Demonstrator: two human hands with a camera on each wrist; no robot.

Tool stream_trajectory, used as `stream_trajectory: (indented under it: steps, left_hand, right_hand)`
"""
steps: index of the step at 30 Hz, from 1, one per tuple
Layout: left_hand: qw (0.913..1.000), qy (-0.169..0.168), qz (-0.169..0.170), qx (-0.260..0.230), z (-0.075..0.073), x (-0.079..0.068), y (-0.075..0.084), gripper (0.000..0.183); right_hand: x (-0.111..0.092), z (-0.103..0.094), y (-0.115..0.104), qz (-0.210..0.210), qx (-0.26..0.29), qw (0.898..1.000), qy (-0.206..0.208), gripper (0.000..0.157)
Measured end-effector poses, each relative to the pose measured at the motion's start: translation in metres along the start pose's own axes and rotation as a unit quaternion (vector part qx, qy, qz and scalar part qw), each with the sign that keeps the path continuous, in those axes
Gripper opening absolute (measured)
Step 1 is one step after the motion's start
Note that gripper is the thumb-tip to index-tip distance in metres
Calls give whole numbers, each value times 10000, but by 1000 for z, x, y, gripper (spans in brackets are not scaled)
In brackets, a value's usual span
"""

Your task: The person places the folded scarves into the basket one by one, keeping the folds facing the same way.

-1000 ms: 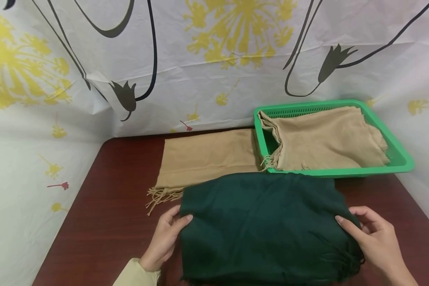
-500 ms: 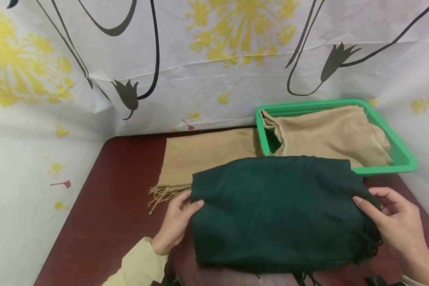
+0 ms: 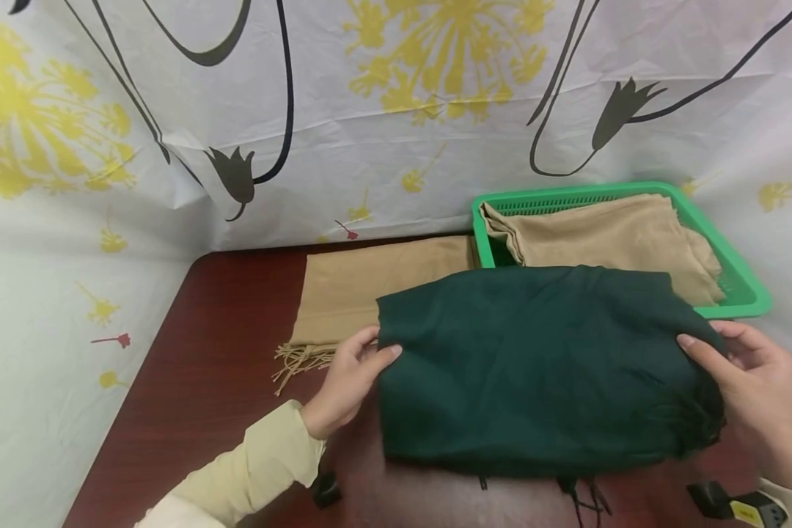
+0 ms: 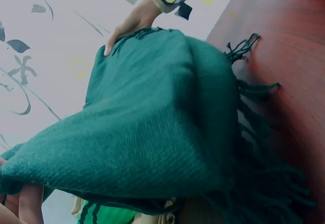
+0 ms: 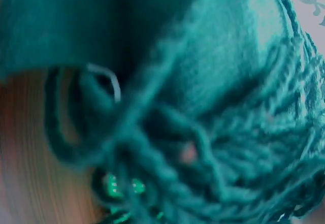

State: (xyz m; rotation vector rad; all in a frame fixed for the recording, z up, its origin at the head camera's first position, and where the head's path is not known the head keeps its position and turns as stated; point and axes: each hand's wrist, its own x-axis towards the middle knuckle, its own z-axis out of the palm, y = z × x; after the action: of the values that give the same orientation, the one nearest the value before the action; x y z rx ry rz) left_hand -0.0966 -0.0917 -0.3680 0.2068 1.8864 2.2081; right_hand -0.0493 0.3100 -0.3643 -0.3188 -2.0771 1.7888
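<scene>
A folded dark green scarf [image 3: 548, 367] is held up, stretched between both hands above the table. My left hand [image 3: 353, 378] pinches its left edge, thumb on the near face. On the opposite edge, my right hand [image 3: 759, 374] grips the cloth with its thumb in front. Loose fringe hangs from the scarf's underside. In the left wrist view, the scarf [image 4: 142, 132] sags between the right hand [image 4: 134, 21] and the left fingers [image 4: 30, 203]. Blurred fringe [image 5: 167, 153] fills much of the right wrist view.
Behind the scarf, a green plastic basket [image 3: 746, 297] holds a folded tan scarf [image 3: 600, 227]. Left of it, another folded tan scarf [image 3: 369, 286] with fringe lies on the dark red table [image 3: 185, 396]. A patterned white sheet [image 3: 383, 169] encloses the back and sides.
Both hands have carried the green scarf up and to the right, away from the body. It now overlaps the basket's front edge in the head view, and more fringe shows below it.
</scene>
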Motion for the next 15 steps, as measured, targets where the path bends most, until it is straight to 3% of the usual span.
stream_trajectory:
  steps: [5, 9, 15]
  left_hand:
    - [9996, -170, 163, 146, 11, 10, 1, 26]
    - [9994, -303, 165, 29, 20, 19, 1, 26]
    - [9984, -423, 82, -377, 32, 32, -1, 29]
  right_hand:
    - [9, -8, 1, 105, 242, 9996, 130, 22]
    - [19, -15, 7, 13, 1276, 9918, 44, 22]
    - [31, -26, 12, -108, 1240, 9920, 193, 20]
